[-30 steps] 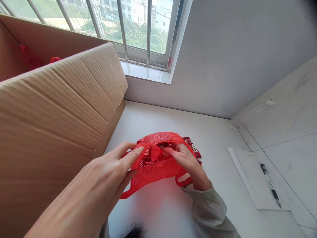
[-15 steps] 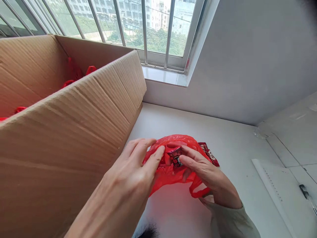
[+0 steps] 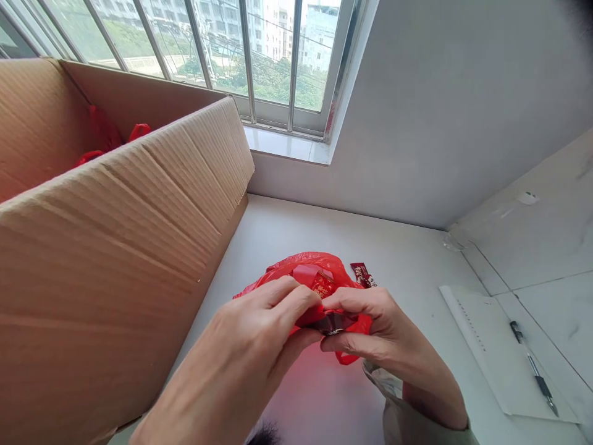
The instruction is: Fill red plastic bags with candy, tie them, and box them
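Note:
A thin red plastic bag (image 3: 309,269) with small red printed packets inside lies on the white tabletop (image 3: 352,241) in front of me. My left hand (image 3: 259,337) and my right hand (image 3: 380,327) meet over its near side, fingers pinched on the bag's plastic and a dark wrapped packet (image 3: 334,321) between them. Another dark red packet (image 3: 362,274) pokes out beside the bag at its far right. My hands hide the bag's near part.
A large open cardboard box (image 3: 120,235) fills the left, with red bags (image 3: 109,133) inside it. A white paper sheet (image 3: 491,346) with a pen (image 3: 532,368) lies at the right. A barred window (image 3: 222,49) and grey wall stand behind.
Both hands have drawn together and closed over the bag's near edge, gathering the plastic and a packet. The view has shifted slightly.

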Demonstrator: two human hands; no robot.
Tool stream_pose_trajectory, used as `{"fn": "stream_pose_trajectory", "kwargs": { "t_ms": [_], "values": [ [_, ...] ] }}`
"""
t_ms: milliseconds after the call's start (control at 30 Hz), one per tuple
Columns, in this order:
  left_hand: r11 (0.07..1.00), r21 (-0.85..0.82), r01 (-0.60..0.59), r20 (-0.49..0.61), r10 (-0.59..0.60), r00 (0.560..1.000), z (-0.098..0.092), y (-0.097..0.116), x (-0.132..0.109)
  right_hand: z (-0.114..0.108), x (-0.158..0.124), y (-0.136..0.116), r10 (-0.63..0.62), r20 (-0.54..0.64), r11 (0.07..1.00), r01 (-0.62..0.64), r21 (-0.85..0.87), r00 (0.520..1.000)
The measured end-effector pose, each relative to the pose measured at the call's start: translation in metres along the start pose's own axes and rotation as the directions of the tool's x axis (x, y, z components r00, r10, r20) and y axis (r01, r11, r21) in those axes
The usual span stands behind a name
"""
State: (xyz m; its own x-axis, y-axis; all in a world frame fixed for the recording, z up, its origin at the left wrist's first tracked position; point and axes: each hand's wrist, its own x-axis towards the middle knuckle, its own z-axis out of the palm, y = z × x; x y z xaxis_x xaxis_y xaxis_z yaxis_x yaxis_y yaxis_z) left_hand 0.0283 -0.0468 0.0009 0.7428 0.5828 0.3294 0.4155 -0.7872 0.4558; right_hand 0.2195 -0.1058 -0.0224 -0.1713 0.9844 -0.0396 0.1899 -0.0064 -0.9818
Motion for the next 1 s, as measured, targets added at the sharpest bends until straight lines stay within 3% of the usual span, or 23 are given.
{"fn": "stream_pose_trajectory", "kwargs": {
  "t_ms": [233, 333, 433, 500, 633, 767, 900, 1000],
  "values": [
    [1.0, -0.012, 0.024, -0.115, -0.025, 0.993, -0.002, 0.003, 0.003, 0.001, -0.004, -0.003, 0.024, -0.074, 0.995, -0.031, -0.099, 0.997],
    [0.996, 0.072, 0.045, -0.17, -0.032, 0.985, -0.014, -0.003, -0.003, -0.004, -0.002, 0.001, 0.014, -0.203, 0.953, -0.074, -0.292, 0.979],
    [0.964, 0.227, 0.139, -0.251, -0.08, 0.965, -0.018, -0.014, -0.015, -0.001, 0.01, 0.013, 0.015, -0.323, 0.831, -0.191, -0.522, 0.946],
    [0.951, 0.245, 0.186, -0.206, -0.137, 0.969, -0.015, -0.02, -0.022, 0.009, 0.023, 0.025, 0.026, -0.336, 0.733, -0.246, -0.635, 0.942],
    [0.972, 0.125, 0.2, 0.041, -0.207, 0.978, -0.004, -0.025, -0.027, 0.034, 0.044, 0.044, 0.06, -0.348, 0.533, -0.325, -0.782, 0.936],
    [0.969, 0.016, 0.247, 0.137, -0.247, 0.959, -0.007, -0.031, -0.031, 0.044, 0.043, 0.046, 0.122, -0.302, 0.473, -0.323, -0.82, 0.945],
    [0.96, 0.017, 0.278, 0.125, -0.278, 0.952, -0.014, -0.039, -0.043, 0.039, 0.032, 0.041, 0.255, -0.122, 0.555, -0.248, -0.794, 0.959],
    [0.963, 0.003, 0.271, 0.134, -0.269, 0.954, -0.015, -0.04, -0.048, 0.036, 0.025, 0.041, 0.393, -0.005, 0.588, -0.256, -0.768, 0.92]
  ]
}}
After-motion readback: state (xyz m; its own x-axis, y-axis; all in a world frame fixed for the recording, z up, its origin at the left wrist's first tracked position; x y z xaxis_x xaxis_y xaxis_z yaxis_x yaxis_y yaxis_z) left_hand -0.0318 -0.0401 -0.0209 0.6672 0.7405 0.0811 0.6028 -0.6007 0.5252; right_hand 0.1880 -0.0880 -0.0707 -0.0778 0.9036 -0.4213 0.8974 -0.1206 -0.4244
